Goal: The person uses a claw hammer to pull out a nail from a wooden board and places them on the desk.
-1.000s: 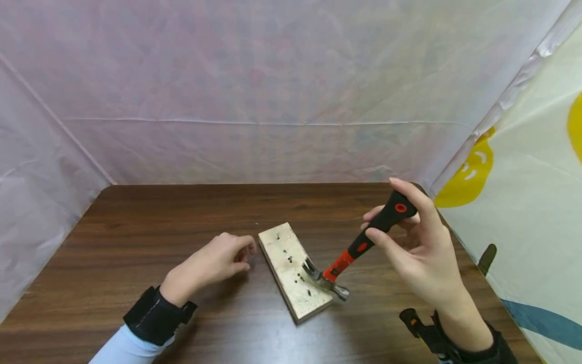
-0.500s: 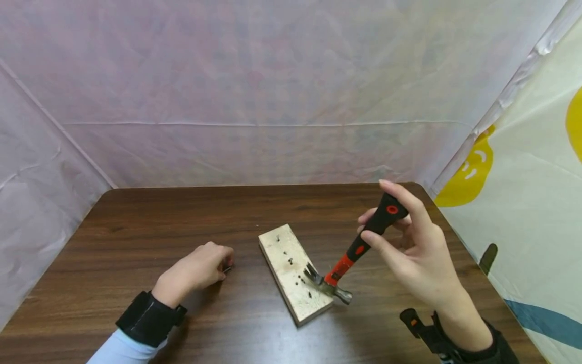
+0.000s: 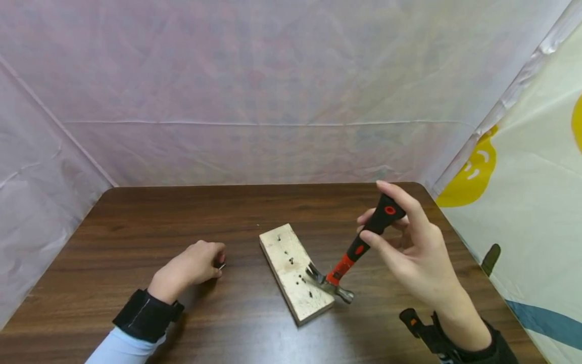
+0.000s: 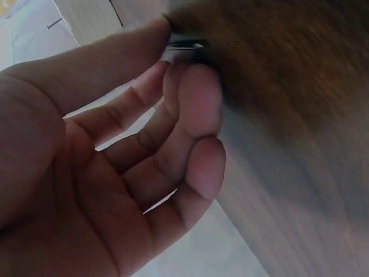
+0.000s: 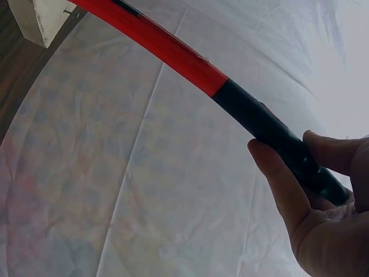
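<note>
Thumb and fingers of my right hand [image 3: 416,253] grip a claw hammer [image 3: 341,268] by the upper part of its black and red handle. Its metal head points down and overlaps the right edge of a pale wooden board [image 3: 277,253]. Several small dark nails and holes dot the board's top. To the left of the board, low over the table, my left hand [image 3: 193,265] pinches a nail [image 3: 222,266], thin and shiny. In the left wrist view the nail [image 4: 187,47] is partly hidden by the thumb and fingertips. The right wrist view shows the hammer handle [image 5: 259,115] between thumb and fingers.
A dark brown wooden table [image 3: 136,222] lies under everything. Pale cloth [image 3: 254,101] hangs along its far side, and a patterned cloth [image 3: 532,202] hangs at the right. Each wrist wears a black strap [image 3: 147,316].
My left hand has moved left, away from the board, and a nail now shows between its fingers. The right hand and hammer have shifted only slightly.
</note>
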Demonstrator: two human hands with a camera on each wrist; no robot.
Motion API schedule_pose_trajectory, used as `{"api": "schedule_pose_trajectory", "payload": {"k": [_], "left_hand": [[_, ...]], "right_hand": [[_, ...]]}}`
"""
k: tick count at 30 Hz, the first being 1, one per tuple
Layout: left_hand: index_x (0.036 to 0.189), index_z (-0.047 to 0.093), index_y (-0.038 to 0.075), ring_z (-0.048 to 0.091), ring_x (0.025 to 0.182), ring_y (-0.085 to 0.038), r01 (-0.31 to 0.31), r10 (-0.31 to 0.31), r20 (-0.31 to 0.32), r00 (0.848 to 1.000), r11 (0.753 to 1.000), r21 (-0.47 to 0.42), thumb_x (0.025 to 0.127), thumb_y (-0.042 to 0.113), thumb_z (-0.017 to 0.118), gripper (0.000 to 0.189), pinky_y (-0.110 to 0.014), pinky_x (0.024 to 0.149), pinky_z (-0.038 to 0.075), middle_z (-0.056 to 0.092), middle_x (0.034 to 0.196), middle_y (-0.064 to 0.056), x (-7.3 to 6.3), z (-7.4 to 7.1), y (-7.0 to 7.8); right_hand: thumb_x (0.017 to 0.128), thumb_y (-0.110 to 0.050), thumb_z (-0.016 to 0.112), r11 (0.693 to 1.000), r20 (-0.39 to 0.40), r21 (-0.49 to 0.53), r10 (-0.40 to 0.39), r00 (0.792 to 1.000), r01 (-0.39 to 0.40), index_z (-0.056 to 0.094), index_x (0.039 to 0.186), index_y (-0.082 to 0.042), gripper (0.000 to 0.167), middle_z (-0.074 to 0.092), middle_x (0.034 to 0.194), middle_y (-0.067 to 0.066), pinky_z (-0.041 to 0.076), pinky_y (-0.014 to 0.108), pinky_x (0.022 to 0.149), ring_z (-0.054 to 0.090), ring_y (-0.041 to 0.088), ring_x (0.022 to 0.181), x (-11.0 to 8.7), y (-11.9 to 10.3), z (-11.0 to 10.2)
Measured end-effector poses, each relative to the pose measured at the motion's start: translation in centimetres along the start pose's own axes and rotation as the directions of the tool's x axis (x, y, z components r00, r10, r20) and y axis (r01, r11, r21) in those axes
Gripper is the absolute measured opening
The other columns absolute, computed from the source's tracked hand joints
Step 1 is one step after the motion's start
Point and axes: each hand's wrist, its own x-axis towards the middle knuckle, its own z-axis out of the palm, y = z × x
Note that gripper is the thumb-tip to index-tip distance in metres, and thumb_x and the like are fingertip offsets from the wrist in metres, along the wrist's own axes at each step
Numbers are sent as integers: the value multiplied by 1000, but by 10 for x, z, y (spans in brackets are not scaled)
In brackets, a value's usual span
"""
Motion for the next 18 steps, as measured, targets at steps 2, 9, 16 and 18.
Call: {"api": "schedule_pose_trajectory", "payload": {"k": [2, 9, 16, 18], "left_hand": [[95, 61, 9, 54, 72, -17, 11, -11, -8, 1000, 1000, 4, 86, 7, 82, 23, -37, 63, 48, 58, 83, -2, -1, 1, -1], [122, 60, 1, 63, 86, -26, -97, 81, -181, 980, 992, -83, 95, 17, 77, 36, -43, 71, 54, 63, 98, -10, 5, 6, 14], [142, 53, 0, 47, 132, -42, -334, 308, -266, 913, 941, -57, 97, 26, 75, 56, -57, 104, 44, 46, 142, -26, 26, 14, 46], [148, 48, 1, 40, 139, -45, -339, 317, -236, 919, 939, -58, 98, 30, 73, 63, -61, 108, 39, 39, 151, -29, 29, 18, 51]], "right_hand": [[97, -17, 73, 1000, 6, -5, 8, 1000, -8, 36, 152, 7, 70, 70, 103, 18, 53, 20, 50, 71, 16, 90, 0, 0, 1], [96, -14, 74, 1000, 3, 5, 9, 1000, -9, 30, 155, 6, 76, 70, 103, 19, 55, 21, 52, 72, 17, 91, 0, -2, 2], [95, -7, 74, 1000, -8, 18, 11, 1000, -11, 34, 150, 8, 70, 71, 104, 21, 56, 20, 59, 73, 24, 94, 4, -1, 4], [95, -11, 74, 1000, -6, -1, 5, 1000, -5, 36, 149, 9, 68, 71, 104, 19, 56, 20, 61, 73, 23, 94, 3, -1, 6]]}}
